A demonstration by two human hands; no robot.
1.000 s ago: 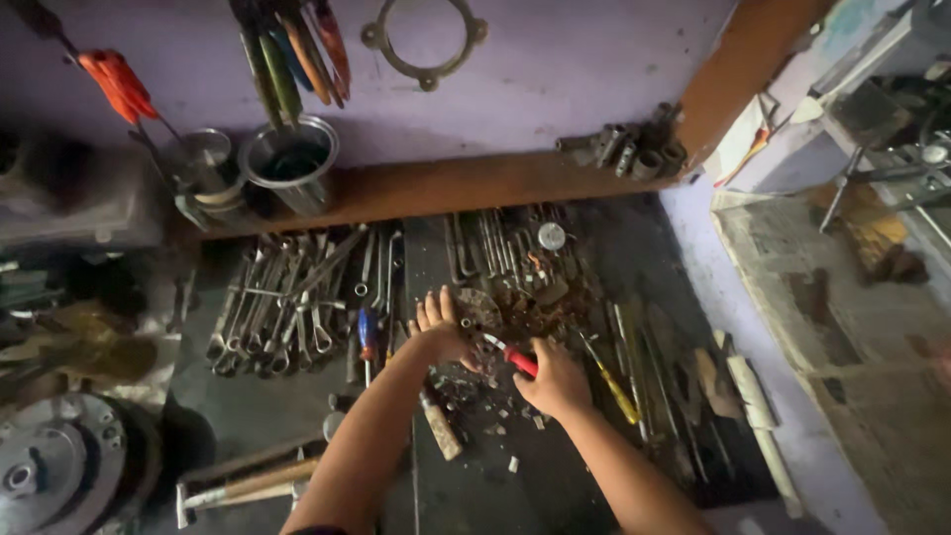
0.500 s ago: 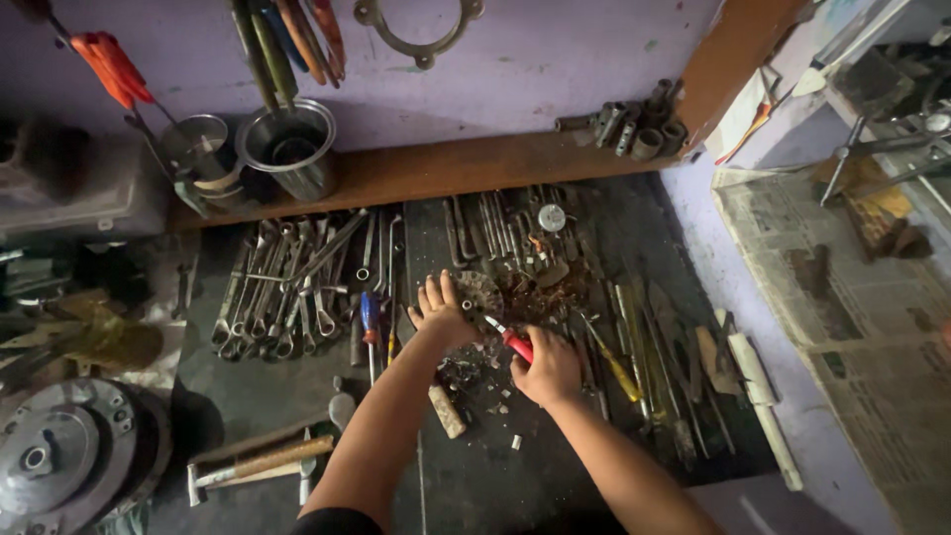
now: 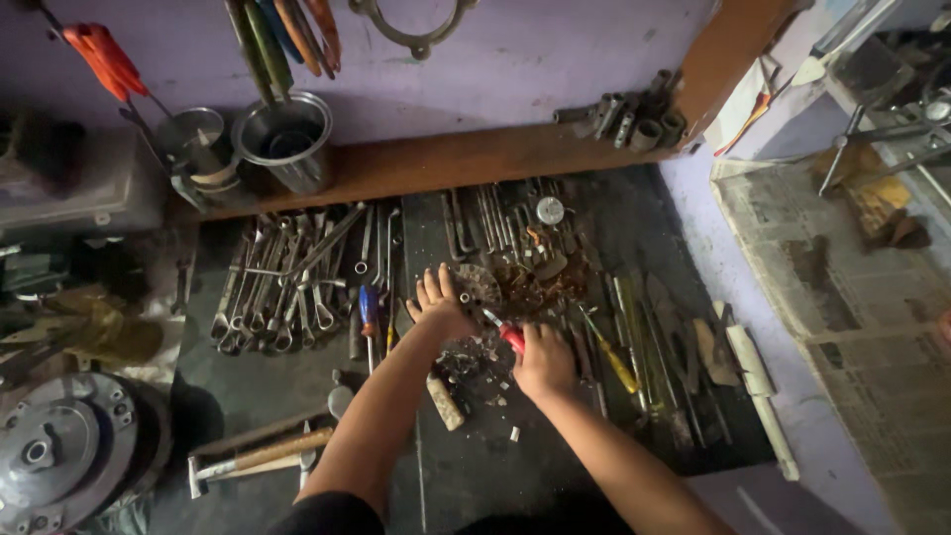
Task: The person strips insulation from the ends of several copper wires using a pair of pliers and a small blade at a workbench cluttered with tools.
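Red-handled tool (image 3: 509,337) is gripped in right hand (image 3: 543,361), fingers wrapped shut round the handle, metal tip pointed up-left toward left hand (image 3: 437,308). Left hand is laid flat, fingers spread wide and holding nothing, pressed onto a heap of small rusty scrap bits (image 3: 530,282) just beyond the tool. Loose debris and chips (image 3: 474,365) are scattered on the dark bench (image 3: 248,396) just below the tool, so some picking through the heap looks already done; most of the heap appears still unsorted, judged from its bulk. Row of spanners (image 3: 282,287) is laid out well left of the tool, untouched. Blue-handled screwdriver (image 3: 368,309) lies just left of the left hand. Yellow-handled screwdriver (image 3: 616,359) lies near, right of the tool. Wooden-handled hammer (image 3: 260,456) lies below-left of it. Steel cup (image 3: 284,141) stands on the wooden ledge, far up-left
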